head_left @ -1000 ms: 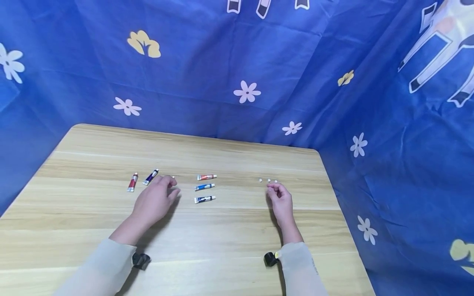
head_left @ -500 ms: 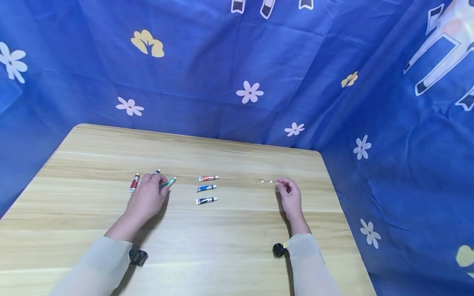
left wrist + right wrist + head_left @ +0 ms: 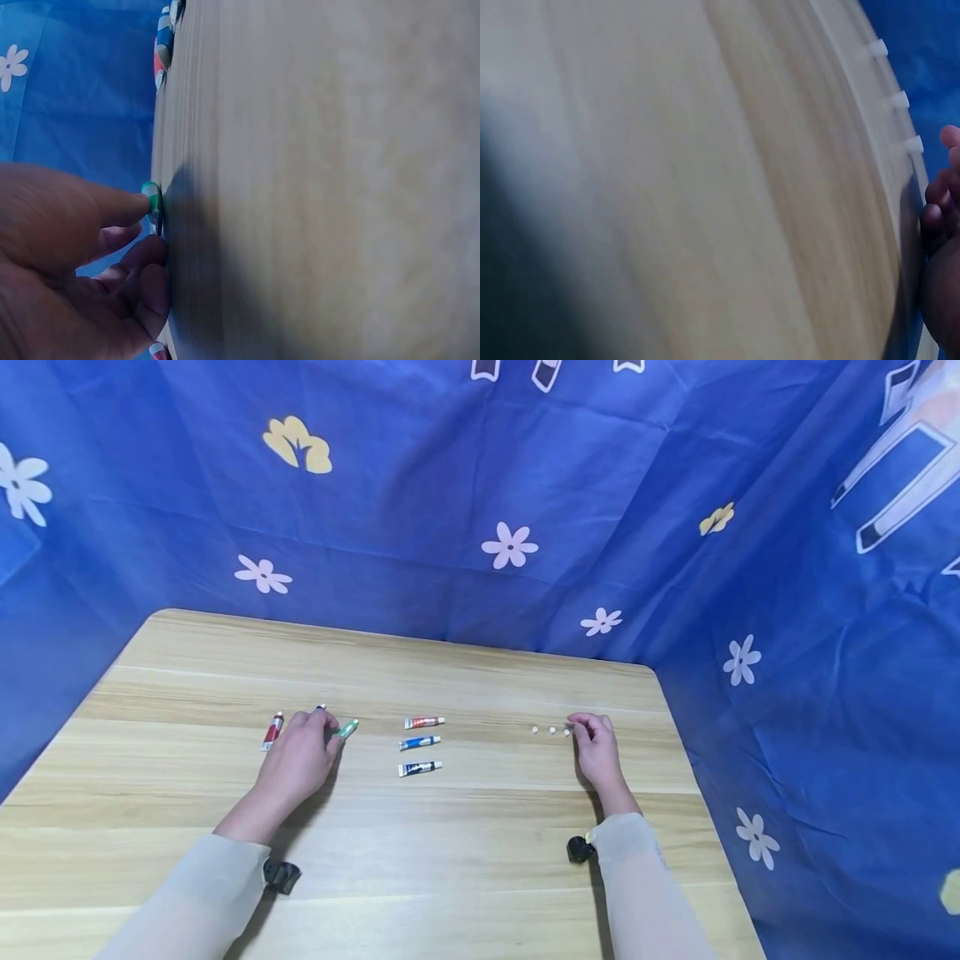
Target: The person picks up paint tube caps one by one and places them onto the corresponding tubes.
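Note:
At the left of the table my left hand (image 3: 294,756) pinches a green paint tube (image 3: 348,728) that lies low against the tabletop. In the left wrist view the thumb presses on the green tube's end, and the fingers hide much of the rest. Beside that hand lie a red paint tube (image 3: 273,732) and a dark tube (image 3: 321,707), mostly covered by the fingers. Far to the right, my right hand (image 3: 598,748) hovers just right of a row of small white cap-like pieces (image 3: 552,730). Its fingers are loosely bent, with nothing visible between them.
Between the hands lie an orange-red tube (image 3: 424,722), a blue tube (image 3: 420,742) and a dark blue tube (image 3: 420,769), stacked in a column. The wooden table (image 3: 450,877) meets a blue patterned cloth (image 3: 420,510) at the back and sides.
My left hand has drawn back slightly left, revealing the green tube in its fingers. The right hand has moved right, past the last white piece, which is uncovered again.

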### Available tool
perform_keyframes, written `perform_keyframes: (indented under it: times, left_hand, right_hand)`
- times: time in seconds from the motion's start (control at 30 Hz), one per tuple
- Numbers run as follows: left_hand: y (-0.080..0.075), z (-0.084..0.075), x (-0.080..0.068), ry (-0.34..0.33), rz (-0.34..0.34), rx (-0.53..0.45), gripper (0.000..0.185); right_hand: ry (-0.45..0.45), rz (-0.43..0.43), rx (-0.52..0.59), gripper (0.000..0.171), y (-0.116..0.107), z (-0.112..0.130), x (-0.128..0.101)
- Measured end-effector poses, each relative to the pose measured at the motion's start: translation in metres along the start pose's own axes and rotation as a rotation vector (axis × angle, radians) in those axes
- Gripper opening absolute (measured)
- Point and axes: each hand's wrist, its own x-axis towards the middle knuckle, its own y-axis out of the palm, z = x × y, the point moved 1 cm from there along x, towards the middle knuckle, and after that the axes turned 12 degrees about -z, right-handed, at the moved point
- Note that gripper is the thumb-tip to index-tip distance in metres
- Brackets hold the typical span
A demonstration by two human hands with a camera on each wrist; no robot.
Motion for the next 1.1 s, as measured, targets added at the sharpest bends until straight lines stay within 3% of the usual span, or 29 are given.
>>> perform_keyframes:
  times: [0.47, 0.87, 1.1]
  left_hand:
    - [-0.002, -0.003, 0.000, 0.033, 0.004, 0.027, 0.021]
    - [0.001, 0.005, 0.006, 0.005, 0.056, 0.019, 0.020]
    - [0.001, 0.003, 0.007, 0.012, 0.045, 0.014, 0.019]
  right_hand:
    - [-0.078, 0.121, -0.146, 0.026, -0.004, -0.007, 0.002]
    - [-0.073, 0.112, -0.193, 0.021, -0.001, -0.013, 0.003]
    - [-0.081, 0.120, -0.196, 0.023, -0.001, -0.013, 0.004]
